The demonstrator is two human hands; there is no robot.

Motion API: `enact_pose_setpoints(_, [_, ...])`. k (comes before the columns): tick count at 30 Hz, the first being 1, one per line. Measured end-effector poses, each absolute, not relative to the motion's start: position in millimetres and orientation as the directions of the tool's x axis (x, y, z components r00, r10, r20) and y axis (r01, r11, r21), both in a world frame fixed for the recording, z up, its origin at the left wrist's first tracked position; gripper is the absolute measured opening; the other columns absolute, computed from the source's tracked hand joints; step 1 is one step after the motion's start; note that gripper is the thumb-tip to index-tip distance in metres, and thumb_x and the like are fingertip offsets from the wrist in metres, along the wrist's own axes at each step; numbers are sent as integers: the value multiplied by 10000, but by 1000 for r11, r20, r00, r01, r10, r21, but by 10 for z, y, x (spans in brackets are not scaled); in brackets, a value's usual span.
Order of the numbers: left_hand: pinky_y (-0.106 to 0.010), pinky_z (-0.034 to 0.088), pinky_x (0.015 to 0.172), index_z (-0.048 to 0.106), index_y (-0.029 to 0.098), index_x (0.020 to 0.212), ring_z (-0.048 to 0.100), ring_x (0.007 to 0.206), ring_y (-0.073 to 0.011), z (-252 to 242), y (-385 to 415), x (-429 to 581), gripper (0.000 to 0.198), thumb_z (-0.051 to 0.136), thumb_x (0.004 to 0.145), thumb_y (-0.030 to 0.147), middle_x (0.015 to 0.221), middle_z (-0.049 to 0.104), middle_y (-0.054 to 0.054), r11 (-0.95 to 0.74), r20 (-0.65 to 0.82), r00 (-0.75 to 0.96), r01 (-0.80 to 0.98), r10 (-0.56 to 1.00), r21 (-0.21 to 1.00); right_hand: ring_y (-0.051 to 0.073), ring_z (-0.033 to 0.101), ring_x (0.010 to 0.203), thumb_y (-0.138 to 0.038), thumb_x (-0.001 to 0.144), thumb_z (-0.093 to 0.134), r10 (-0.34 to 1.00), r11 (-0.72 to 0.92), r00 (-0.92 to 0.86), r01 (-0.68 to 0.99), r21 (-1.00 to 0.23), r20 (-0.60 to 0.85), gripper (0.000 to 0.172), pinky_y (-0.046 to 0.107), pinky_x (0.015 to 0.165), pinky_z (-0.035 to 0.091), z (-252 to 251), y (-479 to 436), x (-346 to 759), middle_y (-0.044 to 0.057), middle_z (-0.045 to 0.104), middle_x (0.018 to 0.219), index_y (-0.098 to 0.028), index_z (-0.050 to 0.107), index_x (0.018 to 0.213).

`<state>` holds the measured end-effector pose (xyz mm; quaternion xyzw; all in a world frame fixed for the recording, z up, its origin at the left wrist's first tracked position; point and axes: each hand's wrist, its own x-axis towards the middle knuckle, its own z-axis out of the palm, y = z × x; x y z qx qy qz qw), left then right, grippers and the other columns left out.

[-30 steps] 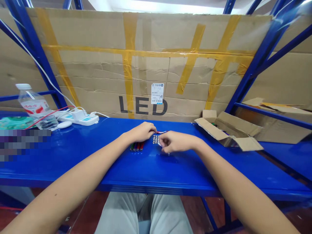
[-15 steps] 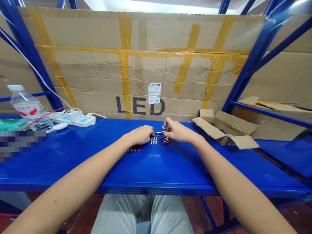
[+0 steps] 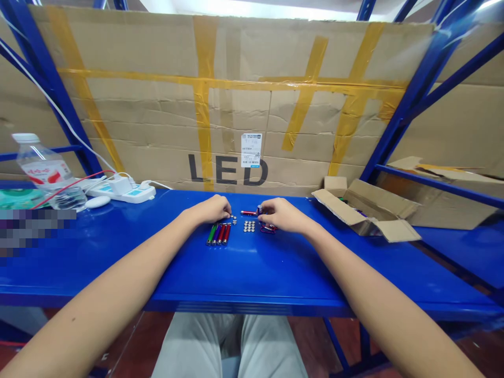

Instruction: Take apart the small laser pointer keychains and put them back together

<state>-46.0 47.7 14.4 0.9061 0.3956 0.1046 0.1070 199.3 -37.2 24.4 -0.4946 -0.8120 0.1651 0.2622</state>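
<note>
A small dark piece (image 3: 259, 210) looks pinched in the right hand (image 3: 279, 214), just by the right end of a red tube (image 3: 249, 212). The left hand (image 3: 213, 209) is curled down by some loose silver bits (image 3: 234, 221); can't be told if anything's gripped there. Nearer, four coloured tubes (image 3: 218, 234) are lined up at left, silver discs (image 3: 249, 227) are set in rows to their right, and a red clip (image 3: 268, 229) is partly covered. Seems small parts are being handled piece by piece, so a light pinch is called for next.
</note>
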Motion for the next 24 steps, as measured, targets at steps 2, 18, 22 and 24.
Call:
enact_pose_setpoints(2, [-256,423,684,746,177,785,631,722,-176,139,456,-439,136,615,750,175,803,731,-71,-643,104,640,727,762,240,135,553,670,-258,801,594,887,463,-377,715,-524,268,113,264,621,376,222,-358,1992,15,652,752,-158,643,781])
enact_pose_setpoints(18, [-275,468,780,688,184,961,653,834,-155,315,-95,-47,171,528,900,189,924,734,-33,-868,537,683,416,495,271,132,596,658,-165,822,515,862,506,-399,631,-588,313,164,246,629,420,209,-413,1903,21,686,819,-161,651,912])
enact_pose_setpoints(22, [-266,470,781,690,182,984,651,824,-146,320,-118,-62,196,514,899,189,936,735,-32,-883,573,674,392,466,257,146,602,731,-160,827,532,838,545,-398,647,-533,373,178,260,685,430,186,-366,1935,28,702,850,-161,681,923])
enact_pose_setpoints(24, [-259,470,761,686,183,1007,643,798,-140,345,-112,-84,209,510,899,215,937,733,-30,-867,586,642,407,495,287,153,610,792,-132,815,542,818,570,-388,651,-501,425,219,274,741,441,176,-342,1953,37,716,920,-168,702,960])
